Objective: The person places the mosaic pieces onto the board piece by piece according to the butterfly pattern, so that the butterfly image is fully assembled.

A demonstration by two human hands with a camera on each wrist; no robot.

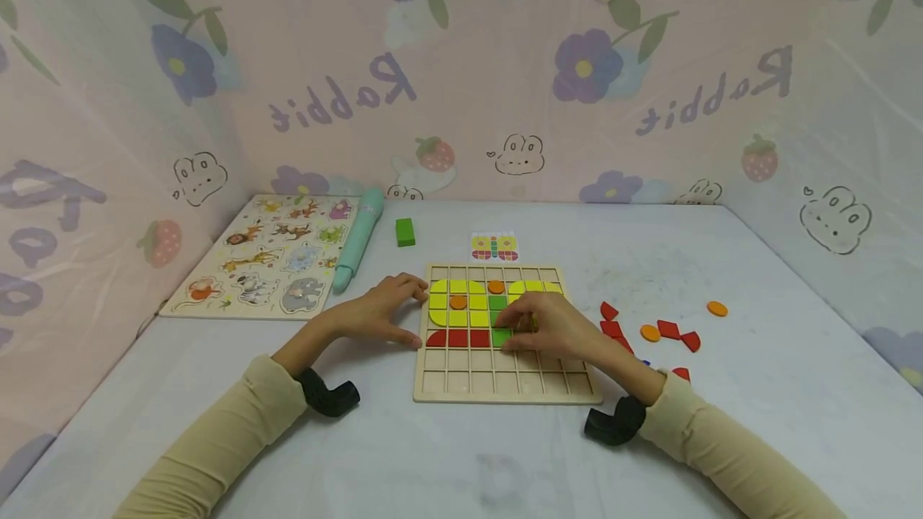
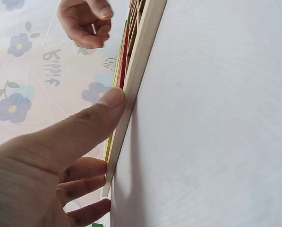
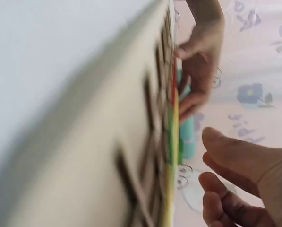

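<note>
A wooden grid board (image 1: 505, 387) lies flat on the table. Yellow tiles (image 1: 479, 319), red tiles (image 1: 457, 338), green tiles (image 1: 500, 338) and orange discs (image 1: 458, 303) fill some of its cells. My left hand (image 1: 378, 312) rests at the board's left edge; in the left wrist view its thumb (image 2: 113, 98) touches the rim, fingers spread along the side. My right hand (image 1: 551, 327) hovers over the middle of the board, beside the green column, and hides cells beneath it. In the right wrist view, thumb and fingers (image 3: 218, 189) stand apart with nothing between them.
Loose red pieces (image 1: 668, 330) and orange discs (image 1: 650, 333) lie right of the board. Behind it are a butterfly pattern card (image 1: 494, 247) and a green block (image 1: 405, 232). An animal puzzle board (image 1: 267, 263) and a teal stick-like object (image 1: 359, 239) lie at the back left.
</note>
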